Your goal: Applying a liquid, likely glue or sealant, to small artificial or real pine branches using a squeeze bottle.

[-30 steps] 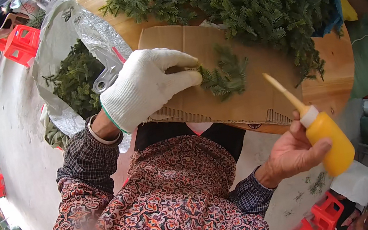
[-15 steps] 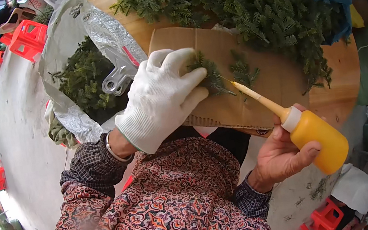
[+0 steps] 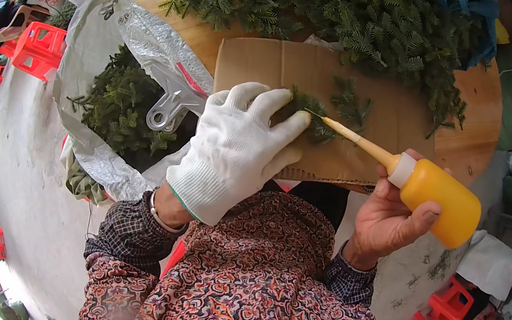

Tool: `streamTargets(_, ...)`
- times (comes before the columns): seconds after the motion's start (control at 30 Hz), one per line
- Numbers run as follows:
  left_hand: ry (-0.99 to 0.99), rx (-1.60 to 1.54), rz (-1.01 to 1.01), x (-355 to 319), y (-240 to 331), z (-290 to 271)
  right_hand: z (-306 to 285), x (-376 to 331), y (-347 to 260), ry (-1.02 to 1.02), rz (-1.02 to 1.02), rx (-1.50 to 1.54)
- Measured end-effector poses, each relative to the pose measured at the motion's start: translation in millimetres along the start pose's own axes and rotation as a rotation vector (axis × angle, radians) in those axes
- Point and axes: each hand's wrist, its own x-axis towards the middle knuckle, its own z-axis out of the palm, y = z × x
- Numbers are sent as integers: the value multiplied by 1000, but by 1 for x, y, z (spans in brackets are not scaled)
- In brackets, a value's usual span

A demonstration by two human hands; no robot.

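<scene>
Over the last second our right hand had swung the yellow squeeze bottle up from the lower right of the frame until its long nozzle tip met the small green sprig, so we judged the dabbing at the sprig was just starting. Our gloved left hand, fingers curled and pinched, was gripping that sprig against the brown cardboard sheet at the frame's centre, on the wooden counter. Our right hand was clenched around the bottle's body, with the heap of green branches above and a silver bag of sprigs at upper left.
</scene>
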Motion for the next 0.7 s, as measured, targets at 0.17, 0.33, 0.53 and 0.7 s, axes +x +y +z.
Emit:
streamTargets(0.17, 6, -26, 5, -3, -2, 3, 10, -2, 5, 55, 7, -155)
streamTargets(0.33, 26, -39, 10, -4, -4, 5, 14, -2, 8, 30, -8, -198)
streamTargets(0.53, 26, -64, -5, -5, -4, 4, 14, -3, 8, -3, -6, -197)
streamTargets(0.7, 24, -71, -3, -6, -4, 4, 13, -3, 4, 51, 3, -267)
